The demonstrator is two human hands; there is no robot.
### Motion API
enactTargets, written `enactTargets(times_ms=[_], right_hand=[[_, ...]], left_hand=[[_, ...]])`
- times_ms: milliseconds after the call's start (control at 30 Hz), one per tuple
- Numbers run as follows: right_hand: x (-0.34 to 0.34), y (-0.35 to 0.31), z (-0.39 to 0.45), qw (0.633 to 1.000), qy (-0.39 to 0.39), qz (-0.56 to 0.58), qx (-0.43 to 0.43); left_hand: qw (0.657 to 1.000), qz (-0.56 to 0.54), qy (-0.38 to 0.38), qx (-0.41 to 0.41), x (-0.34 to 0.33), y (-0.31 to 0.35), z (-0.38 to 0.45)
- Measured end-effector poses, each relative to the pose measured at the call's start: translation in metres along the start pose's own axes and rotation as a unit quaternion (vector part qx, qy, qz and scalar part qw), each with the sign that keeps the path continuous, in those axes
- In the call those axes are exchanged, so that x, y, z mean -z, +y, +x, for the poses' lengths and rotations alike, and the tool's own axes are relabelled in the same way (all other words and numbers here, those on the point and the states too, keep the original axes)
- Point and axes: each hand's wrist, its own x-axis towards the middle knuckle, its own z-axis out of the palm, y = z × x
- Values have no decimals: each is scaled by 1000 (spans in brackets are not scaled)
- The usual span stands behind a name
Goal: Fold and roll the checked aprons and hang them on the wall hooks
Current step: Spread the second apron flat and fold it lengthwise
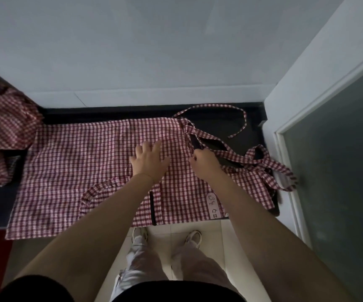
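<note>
A red-and-white checked apron point(71, 162) lies spread flat across a dark counter point(224, 120), its near edge hanging over the front. My left hand point(149, 159) presses flat on the cloth near its middle, fingers spread. My right hand point(204, 162) pinches the apron's right edge where the straps join. The checked straps point(261, 162) trail in loops over the counter's right end. A pink label point(214, 205) shows on the overhanging cloth. A second checked apron point(4, 129) lies bunched at the far left.
A white wall point(154, 51) rises behind the counter. A frosted glass door point(339, 153) in a white frame stands at the right. Pale floor tiles point(226, 240) and my feet show below the counter's front edge. No hooks are in view.
</note>
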Motion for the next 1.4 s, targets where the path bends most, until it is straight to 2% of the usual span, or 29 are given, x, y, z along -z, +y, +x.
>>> enactTargets(times_ms=[133, 233, 367, 500, 600, 667, 767, 833, 933, 1033, 1167, 1267, 1400], right_hand=[[2, -2, 3, 997, 18, 64, -26], [7, 0, 6, 994, 21, 73, -78], [10, 2, 12, 992, 31, 41, -118], [7, 0, 11, 989, 37, -7, -147], [3, -9, 18, 988, 91, -12, -128], [6, -17, 26, 987, 103, 54, -113], [10, -32, 38, 968, 62, 184, -158], [9, -37, 46, 966, 46, 186, -175], [7, -43, 54, 937, 50, 273, -211], [12, -46, 56, 925, 81, 315, -194], [23, -54, 52, 921, 60, 340, -183], [28, -56, 54, 928, 112, 300, -189], [35, -51, 51, 952, 224, 42, -204]], left_hand=[[1000, -1, 13, 8, -4, -8, 7], [1000, 0, -19, 21, -6, -12, 12], [996, 34, -75, 37, -7, -26, 20], [995, 39, -88, 35, -5, -33, 24], [994, 48, -94, 37, -1, -32, 26], [994, 47, -95, 36, 2, -31, 27], [994, 43, -97, 40, 5, -31, 27], [993, 56, -98, 40, 7, -32, 28], [995, 64, -76, 26, 11, -38, 29], [998, 32, -49, 23, 10, -50, 32], [996, 58, -68, 11, 9, -57, 33], [995, 62, -82, 0, 15, -58, 35], [994, 47, -92, -15, 23, -65, 38]])
